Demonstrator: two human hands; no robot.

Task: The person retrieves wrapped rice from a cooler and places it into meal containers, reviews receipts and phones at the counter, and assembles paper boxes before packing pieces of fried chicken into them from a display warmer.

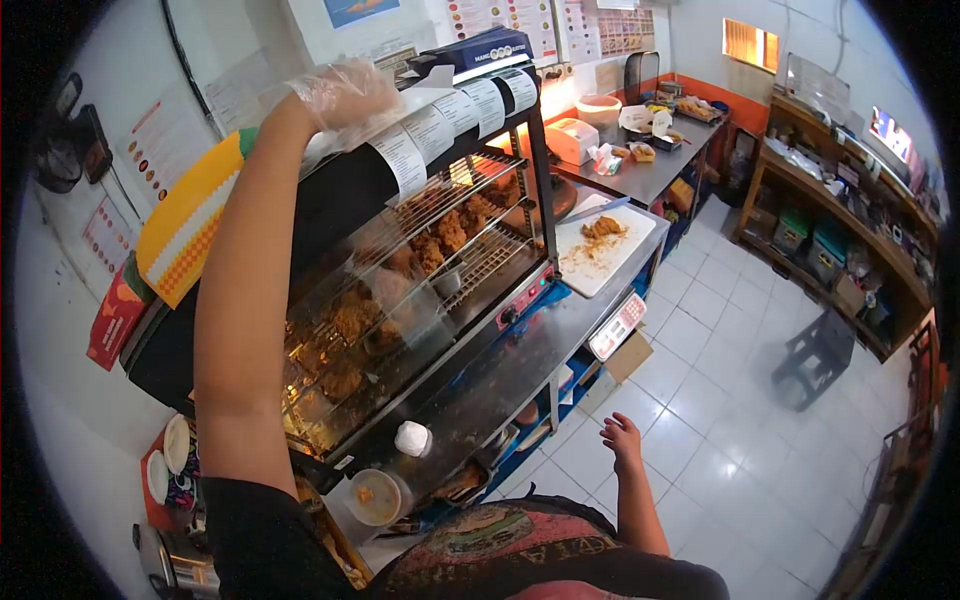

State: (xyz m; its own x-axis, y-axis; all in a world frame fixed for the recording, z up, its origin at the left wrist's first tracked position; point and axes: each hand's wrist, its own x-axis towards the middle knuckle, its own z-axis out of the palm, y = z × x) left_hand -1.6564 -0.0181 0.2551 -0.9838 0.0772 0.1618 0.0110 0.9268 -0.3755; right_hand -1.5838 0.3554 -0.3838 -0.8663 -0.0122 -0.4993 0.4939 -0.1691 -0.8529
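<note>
My left arm stretches up along the left of a glass-fronted food warmer (420, 270). The left hand (352, 97), in a clear plastic glove, is over the warmer's top, right beside white paper (432, 84) and plastic; its fingertips are blurred, and I cannot tell if they grip anything. Printed order slips (432, 133) hang along the top edge. Behind the glass, pieces of fried chicken (452, 230) sit on wire racks. My bare right hand (622, 437) hangs low over the floor, its fingers apart and holding nothing.
A white cutting board (590, 262) holds a knife (598, 209) and a chicken piece (603, 228). A digital scale (618, 326) sits at the counter edge. A plastic tub (375, 497) is near my body. A grey stool (815, 357) and wooden shelves (835, 225) stand to the right.
</note>
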